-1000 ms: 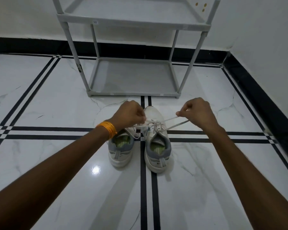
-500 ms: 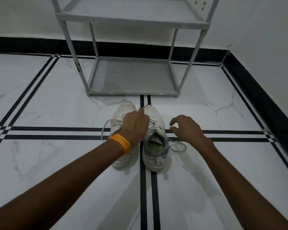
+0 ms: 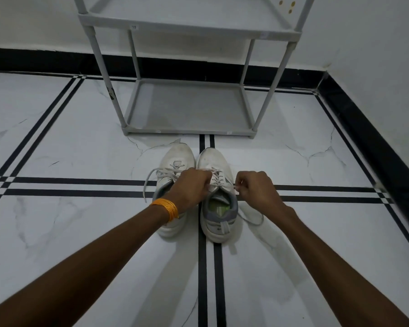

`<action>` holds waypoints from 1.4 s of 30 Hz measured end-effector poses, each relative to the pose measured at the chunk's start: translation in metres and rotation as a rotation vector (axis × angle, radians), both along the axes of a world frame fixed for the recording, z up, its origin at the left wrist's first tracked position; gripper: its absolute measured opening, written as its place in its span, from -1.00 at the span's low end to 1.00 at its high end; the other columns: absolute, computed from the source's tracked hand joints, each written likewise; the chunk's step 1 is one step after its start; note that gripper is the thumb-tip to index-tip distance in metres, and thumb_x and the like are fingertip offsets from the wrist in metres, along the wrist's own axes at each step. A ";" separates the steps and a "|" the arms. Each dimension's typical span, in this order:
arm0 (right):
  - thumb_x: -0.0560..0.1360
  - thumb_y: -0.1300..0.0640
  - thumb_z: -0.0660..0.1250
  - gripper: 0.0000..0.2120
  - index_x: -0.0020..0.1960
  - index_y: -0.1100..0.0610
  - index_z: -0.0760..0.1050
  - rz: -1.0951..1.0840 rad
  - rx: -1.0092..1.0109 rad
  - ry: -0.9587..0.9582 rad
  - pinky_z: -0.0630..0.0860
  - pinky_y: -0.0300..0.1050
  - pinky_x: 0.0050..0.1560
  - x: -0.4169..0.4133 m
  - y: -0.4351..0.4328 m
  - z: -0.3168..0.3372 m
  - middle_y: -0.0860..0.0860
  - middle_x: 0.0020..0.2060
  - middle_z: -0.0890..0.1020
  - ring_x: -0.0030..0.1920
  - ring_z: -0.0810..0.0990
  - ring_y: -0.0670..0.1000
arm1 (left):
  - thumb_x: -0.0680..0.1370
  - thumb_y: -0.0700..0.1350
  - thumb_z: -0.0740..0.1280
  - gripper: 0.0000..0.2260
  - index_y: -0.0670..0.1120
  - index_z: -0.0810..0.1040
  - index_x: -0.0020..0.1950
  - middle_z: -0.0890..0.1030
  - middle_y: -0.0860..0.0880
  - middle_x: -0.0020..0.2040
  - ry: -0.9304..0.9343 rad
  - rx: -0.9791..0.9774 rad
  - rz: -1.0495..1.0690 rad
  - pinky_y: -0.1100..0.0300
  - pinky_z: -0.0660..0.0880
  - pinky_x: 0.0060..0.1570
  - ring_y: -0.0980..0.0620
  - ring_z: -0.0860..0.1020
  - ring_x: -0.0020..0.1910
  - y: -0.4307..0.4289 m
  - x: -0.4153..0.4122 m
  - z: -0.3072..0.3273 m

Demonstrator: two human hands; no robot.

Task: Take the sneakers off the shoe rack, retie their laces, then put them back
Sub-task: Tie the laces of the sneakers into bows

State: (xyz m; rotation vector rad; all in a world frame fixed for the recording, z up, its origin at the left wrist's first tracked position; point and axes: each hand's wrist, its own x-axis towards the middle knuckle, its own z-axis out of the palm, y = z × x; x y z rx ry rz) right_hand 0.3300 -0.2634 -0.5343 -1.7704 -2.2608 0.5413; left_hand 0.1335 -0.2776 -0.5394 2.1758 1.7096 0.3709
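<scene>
Change: laces of right white mesh sneaker [image 3: 216,185], released half a second ago, regripped by both hands | left hand [image 3: 191,190], right hand [image 3: 254,188] pinched on laces | location: marble floor, before grey rack [image 3: 189,107] | retying underway

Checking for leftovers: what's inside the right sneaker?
Inside the right sneaker only a greenish insole shows; the toe end is covered by its tongue and the laces.

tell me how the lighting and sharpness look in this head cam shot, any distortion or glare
Head view: dim, even light, no strong glare on the glossy white marble floor; soft shadows trail under both forearms; wide-angle bending curves the grey plastic shoe rack posts; the white lace-up sneakers stay sharp, the right hand slightly blurred.
</scene>
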 end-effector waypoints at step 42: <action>0.54 0.28 0.34 -0.81 0.14 0.23 0.60 -0.313 -0.269 1.041 0.65 -0.16 -0.12 -0.021 -0.003 0.011 0.15 -0.04 0.71 -0.10 0.72 0.06 | 0.60 -0.17 0.30 -0.82 -0.22 0.63 0.10 0.69 -0.18 0.03 -1.151 -0.198 0.294 0.17 0.62 -0.22 -0.12 0.68 -0.01 -0.002 0.018 0.016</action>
